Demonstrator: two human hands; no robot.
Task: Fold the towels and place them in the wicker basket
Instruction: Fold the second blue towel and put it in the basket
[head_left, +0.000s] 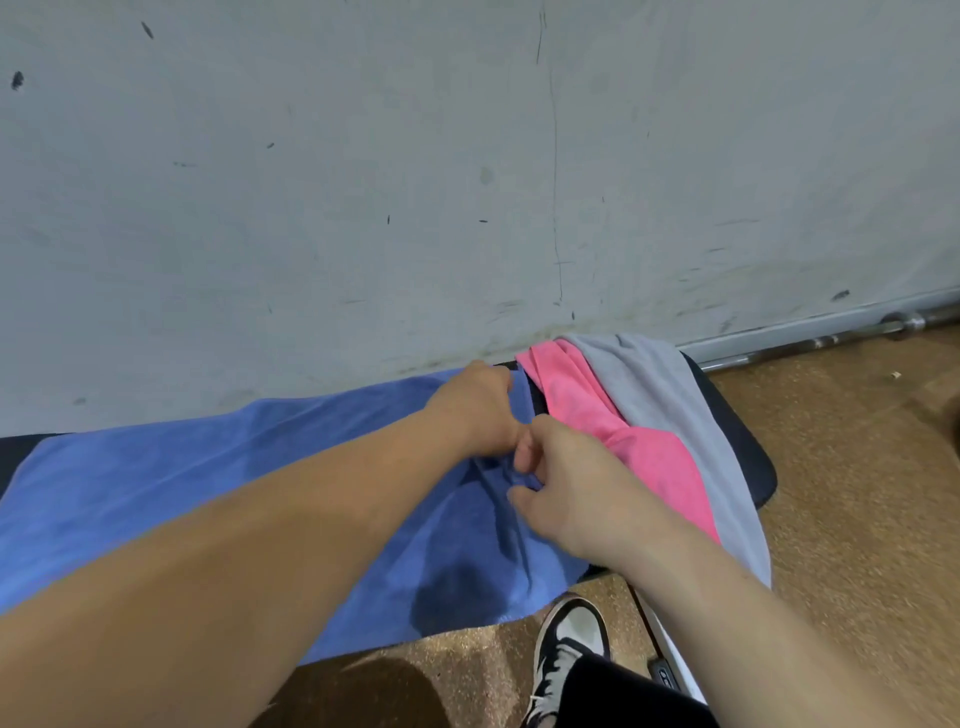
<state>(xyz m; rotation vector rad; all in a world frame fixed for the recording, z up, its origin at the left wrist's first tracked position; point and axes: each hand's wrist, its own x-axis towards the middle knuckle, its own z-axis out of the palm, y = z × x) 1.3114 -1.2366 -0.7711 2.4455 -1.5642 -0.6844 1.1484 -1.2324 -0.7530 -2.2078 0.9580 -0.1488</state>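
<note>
Blue towel (218, 493), the largest thing here, lies spread along a dark bench (737, 436) against the wall. It runs from about 8 o'clock in the view in to the middle, and its near edge hangs over the bench front. At 3 o'clock from its right end the grey towel (665, 405) is heaped and drapes over the bench's near side, with the pink towel (582, 405) tucked just beside and partly under it. Both are unfolded. No wicker basket is in view. The left hand (478, 408) has its fingers curled over the towel's far right corner, at 12 o'clock from the right hand (563, 493), which pinches bunched cloth on the same short edge. The two hands almost touch. The step looks like taking up this short end for the first fold, with the whole task barely begun. To do it well, the right hand would better slide down toward 6 o'clock to the near corner, so the edge is held taut between two corners rather than gathered. Then both hands carry it toward 9 o'clock to meet the far end squarely, keeping clear of the pink towel so that it is not dragged along.
</note>
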